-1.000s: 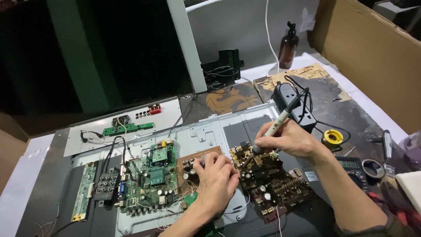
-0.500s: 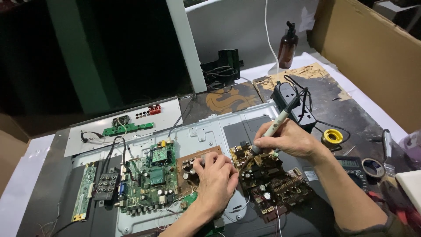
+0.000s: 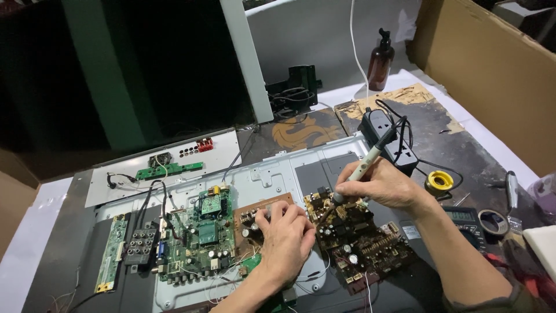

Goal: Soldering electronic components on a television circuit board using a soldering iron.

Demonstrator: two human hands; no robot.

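Note:
My right hand (image 3: 379,185) grips a grey soldering iron (image 3: 366,160) like a pen, its tip down on the near end of a brown circuit board (image 3: 362,243) full of components. My left hand (image 3: 286,237) rests palm down, fingers curled, on a smaller brown board (image 3: 255,215) just left of it, holding nothing that I can see. Both boards lie on the grey metal back panel (image 3: 272,174) of a flat screen set. A green main board (image 3: 200,237) sits left of my left hand.
A black power strip (image 3: 382,130) and a yellow solder spool (image 3: 439,181) lie right of the iron. A multimeter (image 3: 466,220), tape roll (image 3: 494,222) and brown pump bottle (image 3: 379,61) stand further right and back. A cardboard wall (image 3: 492,75) borders the right side.

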